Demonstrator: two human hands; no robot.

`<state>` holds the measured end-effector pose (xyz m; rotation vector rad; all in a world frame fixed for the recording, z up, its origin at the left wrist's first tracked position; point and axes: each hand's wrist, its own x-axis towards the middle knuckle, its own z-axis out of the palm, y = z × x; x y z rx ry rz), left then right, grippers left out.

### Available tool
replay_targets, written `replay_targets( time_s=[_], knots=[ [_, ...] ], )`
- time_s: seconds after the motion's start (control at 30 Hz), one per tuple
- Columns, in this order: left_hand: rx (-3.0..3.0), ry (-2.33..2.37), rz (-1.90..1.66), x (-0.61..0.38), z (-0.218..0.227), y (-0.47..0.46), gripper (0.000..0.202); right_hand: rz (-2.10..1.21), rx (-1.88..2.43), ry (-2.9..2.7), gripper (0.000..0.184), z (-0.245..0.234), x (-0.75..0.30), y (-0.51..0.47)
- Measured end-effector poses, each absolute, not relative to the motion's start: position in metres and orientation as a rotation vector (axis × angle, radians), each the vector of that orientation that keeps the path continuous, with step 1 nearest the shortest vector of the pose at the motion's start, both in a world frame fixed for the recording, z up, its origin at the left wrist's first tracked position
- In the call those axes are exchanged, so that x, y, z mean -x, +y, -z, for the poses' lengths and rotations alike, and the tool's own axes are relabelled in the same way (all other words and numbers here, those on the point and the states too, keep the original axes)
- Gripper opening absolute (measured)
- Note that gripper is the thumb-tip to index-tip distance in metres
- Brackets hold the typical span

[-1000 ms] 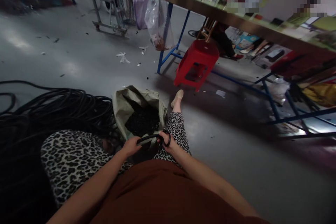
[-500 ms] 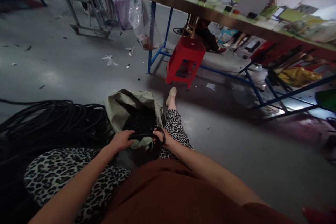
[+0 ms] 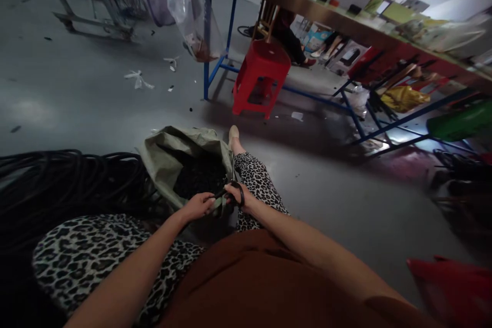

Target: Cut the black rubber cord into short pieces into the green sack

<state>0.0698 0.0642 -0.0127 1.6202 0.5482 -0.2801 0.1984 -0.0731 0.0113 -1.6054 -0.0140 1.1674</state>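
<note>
Here we sit on the grey floor (image 3: 338, 205) with our legs in leopard-print trousers (image 3: 107, 251) stretched out either side of an open olive-green sack (image 3: 165, 151). Both our hands meet just over the near lip of that sack. Our left hand (image 3: 198, 206) has its fingers curled shut around one end of a short length of black rubber tubing (image 3: 221, 193), and our right hand (image 3: 237, 196) grips the other end, fingers closed, with what looks like the black loop of a scissor handle (image 3: 241, 192) around them; the light is too dim for us to be sure of the tool. The tubing runs between the two hands, above the sack's mouth, and the sack holds a dark heap of small black pieces (image 3: 198, 178).

To our left a large tangle of black hose (image 3: 65, 179) lies on the floor, touching the sack's side. Beyond our right foot (image 3: 232, 136) stands a red plastic stool (image 3: 260, 78), next to the blue steel legs of a long desk (image 3: 346, 23) that crosses the top of the view. A clear plastic bag (image 3: 194, 7) hangs at the desk's near corner. Another person's legs (image 3: 292, 43) show under the desk behind the stool. White scraps (image 3: 137, 78) litter the floor farther off.
</note>
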Motion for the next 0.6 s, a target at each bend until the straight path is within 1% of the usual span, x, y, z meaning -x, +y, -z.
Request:
replay_targets(
  time_s=[0.1, 0.23, 0.37, 0.5, 0.6],
  knots=[
    [-1.623, 0.668, 0.197, -0.072, 0.011, 0.071, 0.040, -1.218, 1.647, 0.065, 0.022, -0.013, -0.199, -0.079],
    [-1.670, 0.738, 0.125, -0.078, 0.011, 0.082, 0.034, -1.307, 1.716, -0.076, 0.029, -0.014, -0.195, -0.089],
    [-1.704, 0.706, 0.094, -0.081, 0.021, 0.083, 0.034, -1.347, 1.785, -0.192, 0.028, -0.016, -0.192, -0.091],
    [-1.707, 0.669, 0.069, -0.080, 0.030, 0.080, 0.044, -1.401, 1.845, -0.247, 0.026, -0.015, -0.193, -0.090],
    [-1.701, 0.677, 0.071, -0.079, 0.032, 0.078, 0.046, -1.414, 1.878, -0.338, 0.025, -0.013, -0.194, -0.090]
  ],
)
